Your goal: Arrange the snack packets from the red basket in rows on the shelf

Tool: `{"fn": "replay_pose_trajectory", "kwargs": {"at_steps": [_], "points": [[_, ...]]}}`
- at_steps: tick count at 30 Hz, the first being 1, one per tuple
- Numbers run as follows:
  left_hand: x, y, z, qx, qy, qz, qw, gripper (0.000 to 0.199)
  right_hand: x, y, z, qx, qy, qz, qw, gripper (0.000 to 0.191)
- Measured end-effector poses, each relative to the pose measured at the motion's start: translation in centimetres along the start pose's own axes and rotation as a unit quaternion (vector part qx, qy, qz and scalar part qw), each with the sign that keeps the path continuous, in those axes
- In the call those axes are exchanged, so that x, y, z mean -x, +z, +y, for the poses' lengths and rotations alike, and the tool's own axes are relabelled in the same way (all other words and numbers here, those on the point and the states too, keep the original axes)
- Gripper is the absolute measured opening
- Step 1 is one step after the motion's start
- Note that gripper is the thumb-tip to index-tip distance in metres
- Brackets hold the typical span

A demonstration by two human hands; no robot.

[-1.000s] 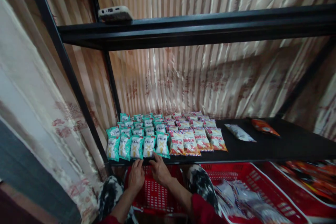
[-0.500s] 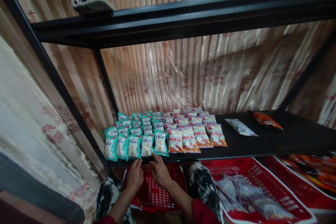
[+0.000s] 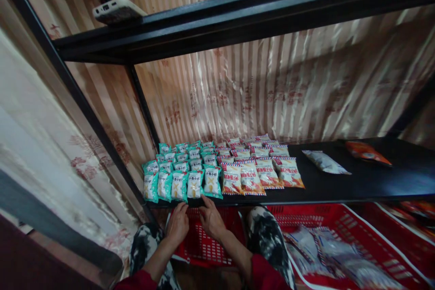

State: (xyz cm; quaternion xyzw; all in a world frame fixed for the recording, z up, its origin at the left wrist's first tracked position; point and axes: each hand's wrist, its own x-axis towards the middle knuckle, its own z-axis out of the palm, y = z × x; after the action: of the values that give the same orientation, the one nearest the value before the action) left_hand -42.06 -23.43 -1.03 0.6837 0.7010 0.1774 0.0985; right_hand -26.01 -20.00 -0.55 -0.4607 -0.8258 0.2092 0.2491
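My left hand (image 3: 179,224) is at the front edge of the black shelf (image 3: 326,190), below the front row of teal-and-white snack packets (image 3: 179,186). Its fingers are loosely bent and apart, with nothing visible in them. Close by on the right, my right hand (image 3: 211,220) reaches up with its index fingertip near the bottom of a front teal packet; whether it touches is unclear. That hand is open and holds nothing I can see. Several rows of teal packets stand beside rows of red-and-white snack packets (image 3: 249,177). Under my hands is a red basket (image 3: 196,245).
A white packet (image 3: 324,161) and an orange packet (image 3: 367,153) lie farther right on the shelf. At lower right, another red basket (image 3: 365,231) contains clear-wrapped packets (image 3: 326,249). A white device (image 3: 117,10) rests on the upper shelf beam (image 3: 217,20). My knees flank the nearer basket.
The view has shifted, so the shelf's right side sits farther right in the picture. Both hands stay by the shelf's front edge in nearly the same pose. The packets keep their arrangement.
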Motion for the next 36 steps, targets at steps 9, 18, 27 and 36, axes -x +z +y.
{"fn": "replay_pose_trajectory", "kwargs": {"at_steps": [9,18,27,36], "points": [[-0.4,-0.7,0.7,0.018,-0.018,-0.031,0.999,0.047,-0.1,-0.7,0.4,-0.001,-0.001,-0.027,1.000,0.034],[-3.6,-3.5,1.2,0.110,0.034,0.062,0.991,0.035,-3.6,-1.8,1.5,-0.057,0.016,0.110,0.992,0.033],[-10.5,-8.3,0.1,0.101,0.065,0.165,0.979,0.032,-10.3,-4.1,0.7,-0.056,0.004,0.076,0.996,0.034],[-17.6,-9.9,-2.7,-0.011,0.050,0.042,0.998,0.035,-16.0,-3.0,-0.2,-0.011,-0.010,0.009,1.000,0.041]]}}
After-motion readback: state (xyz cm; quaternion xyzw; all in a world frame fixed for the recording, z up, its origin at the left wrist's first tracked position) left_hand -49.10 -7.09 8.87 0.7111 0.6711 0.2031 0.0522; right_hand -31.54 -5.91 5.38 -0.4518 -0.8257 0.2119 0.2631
